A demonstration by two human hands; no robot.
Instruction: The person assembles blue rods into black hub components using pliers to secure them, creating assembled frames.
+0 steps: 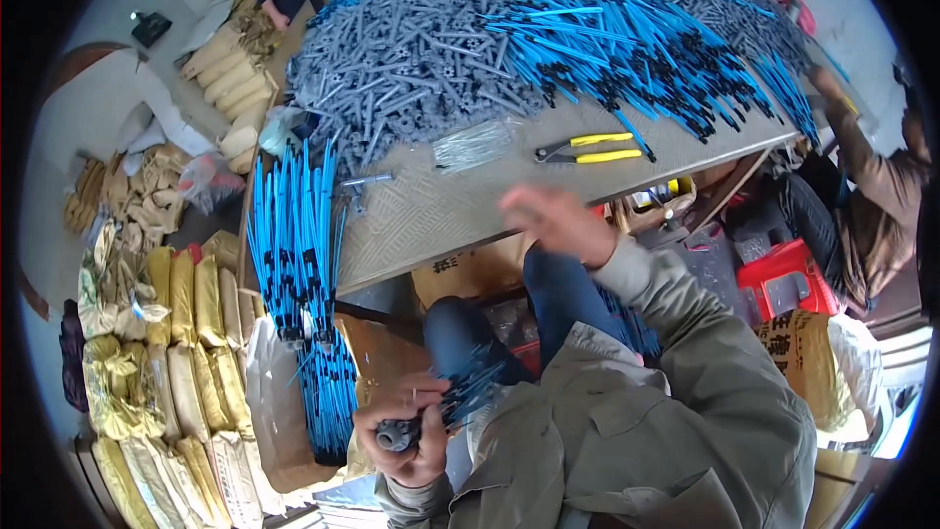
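Note:
Low in front of me, my left hand [403, 436] is closed around a bundle of thin blue rods [475, 387]. A dark grey round end piece [395, 434] shows between its thumb and fingers. My right hand [563, 223] is in the air by the table's near edge, blurred, with its fingers stretched out and nothing visible in them. Beyond it on the table [411, 211] lie yellow-handled pliers [592, 148] and a clear packet of thin wire-like pieces [475, 145]. A small grey plastic part [360, 188] rests to the left of them.
A big heap of grey plastic parts [411, 59] and a pile of black-ended blue rods [636, 49] cover the table's far side. More blue rods [299, 235] hang off its left corner. Wrapped packages [196, 372] are stacked at left. A person [881, 176] is at right.

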